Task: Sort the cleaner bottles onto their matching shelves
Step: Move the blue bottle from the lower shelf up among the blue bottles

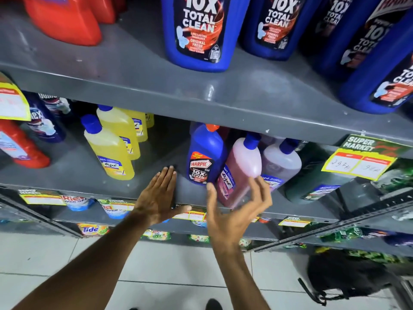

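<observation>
A small blue Harpic bottle (204,154) with an orange cap stands on the middle grey shelf (73,168), next to a pink cleaner bottle (242,166) that leans to the left against it. My left hand (159,194) is flat and open at the shelf's front edge, just left of the Harpic bottle. My right hand (232,211) is open with fingers spread in front of the pink bottle's base, and holds nothing. Large blue Harpic bottles (199,30) stand on the upper shelf (134,70). Yellow cleaner bottles (109,148) stand to the left on the middle shelf.
A pale purple bottle (280,163) and a dark green bottle (312,184) stand right of the pink one. Red bottles (67,19) sit on the upper shelf's left, another red bottle (21,146) at the middle shelf's left. A black bag (344,274) lies on the tiled floor.
</observation>
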### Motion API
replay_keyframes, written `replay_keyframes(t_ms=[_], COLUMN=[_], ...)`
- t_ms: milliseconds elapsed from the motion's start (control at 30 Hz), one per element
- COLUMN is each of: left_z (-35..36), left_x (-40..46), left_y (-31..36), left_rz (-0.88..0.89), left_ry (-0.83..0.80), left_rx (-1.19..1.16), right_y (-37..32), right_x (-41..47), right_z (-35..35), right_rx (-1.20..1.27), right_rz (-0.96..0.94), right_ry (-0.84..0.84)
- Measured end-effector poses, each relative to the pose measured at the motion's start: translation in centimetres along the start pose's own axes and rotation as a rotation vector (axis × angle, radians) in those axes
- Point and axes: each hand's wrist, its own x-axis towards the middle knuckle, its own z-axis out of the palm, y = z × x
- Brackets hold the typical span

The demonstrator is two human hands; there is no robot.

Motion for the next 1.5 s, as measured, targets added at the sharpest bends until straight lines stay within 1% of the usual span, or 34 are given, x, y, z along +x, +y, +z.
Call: replay_keyframes(t_ms=[33, 67, 133, 167, 267, 367, 467, 567, 700, 767, 867, 933, 1067, 1167, 1333, 1500], left_z=[-0.2, -0.4, -0.4, -0.4, 0.0, 0.0, 0.1, 0.2, -0.6, -1.3, -3.4, -6.1, -13.2, -17.2, -23.0, -29.0], left_x=[0.1, 0.1, 0.1, 0.1, 0.0, 0.1, 0.1, 0.1, -0.7, -2.0, -4.5, -6.0, -9.1, -11.6, -14.7, -14.6], left_y=[0.0, 0.1, 0.2, 0.3, 0.1, 0.1, 0.1, -0.1, 0.4, 0.8, 1.3, 1.9, 4.4, 6.1, 8.7, 10.4], left_rz=[-0.004, -0.007, -0.010, -0.013, -0.024, -0.027, -0.025, -0.027, -0.024, -0.006, -0.009, 0.005, 0.025, 0.040, 0.078, 0.107], left_ry=[-0.021, -0.033, -0.020, -0.014, 0.005, 0.019, 0.021, 0.019, -0.058, -0.042, 0.045, 0.103, 0.178, 0.243, 0.351, 0.581], left_rx=[-0.013, -0.028, -0.032, -0.016, 0.009, 0.011, 0.019, 0.028, 0.029, 0.021, -0.017, -0.026, 0.064, 0.090, 0.172, 0.209], right_y=[-1.1, -2.2, -3.7, -4.1, -4.3, -3.4, -2.9, -2.7, -2.9, -3.2, -4.4, -5.8, -9.9, -13.6, -19.4, -23.9], right_x=[0.4, 1.3, 4.1, 5.6, 9.2, 10.6, 11.1, 11.2, 10.3, 9.6, 8.9, 8.6, 8.6, 9.4, 11.6, 16.0], right_z=[0.0, 0.3, 1.8, 2.7, 5.2, 7.0, 7.8, 8.2, 7.5, 6.8, 5.1, 3.6, -0.6, -4.3, -9.4, -12.6], right_rx=[-0.006, -0.024, -0.076, -0.113, -0.276, -0.290, -0.343, -0.361, -0.383, -0.379, -0.365, -0.349, -0.338, -0.295, -0.343, -0.306], right_rz=[-0.070, -0.089, -0.032, -0.020, -0.015, 0.044, 0.099, 0.096, 0.043, 0.034, 0.050, 0.037, 0.027, -0.063, -0.201, -0.319], right_ry=[-0.098, -0.216, -0.420, -0.481, -0.570, -0.655, -0.779, -0.775, -0.732, -0.731, -0.732, -0.738, -0.809, -0.791, -0.798, -0.760])
